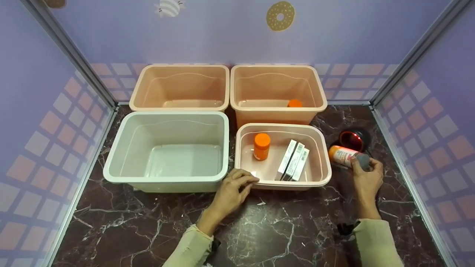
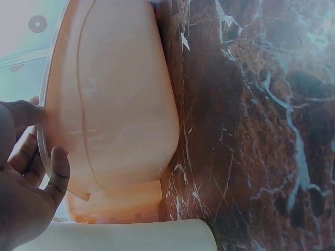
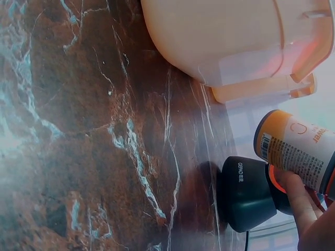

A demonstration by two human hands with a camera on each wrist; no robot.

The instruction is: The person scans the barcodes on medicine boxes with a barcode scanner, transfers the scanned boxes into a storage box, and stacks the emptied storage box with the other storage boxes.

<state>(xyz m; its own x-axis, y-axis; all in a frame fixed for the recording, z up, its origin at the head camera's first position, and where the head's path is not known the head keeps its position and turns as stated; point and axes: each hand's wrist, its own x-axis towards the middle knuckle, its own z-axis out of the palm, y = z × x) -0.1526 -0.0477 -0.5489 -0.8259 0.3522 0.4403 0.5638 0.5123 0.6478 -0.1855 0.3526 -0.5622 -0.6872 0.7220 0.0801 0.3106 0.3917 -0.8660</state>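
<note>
One orange-and-white bottle (image 1: 342, 155) sits pinched in right hand (image 1: 367, 178), near black red-lit device (image 1: 356, 138); left hand (image 1: 233, 188) grips front peach bin (image 1: 297, 183) rim.

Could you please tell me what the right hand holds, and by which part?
The right hand holds an orange-and-white bottle by its grey end.

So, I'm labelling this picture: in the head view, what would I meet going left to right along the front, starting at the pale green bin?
Pale green bin → left hand → orange bottle → white boxes → bottle held in the right hand.
</note>
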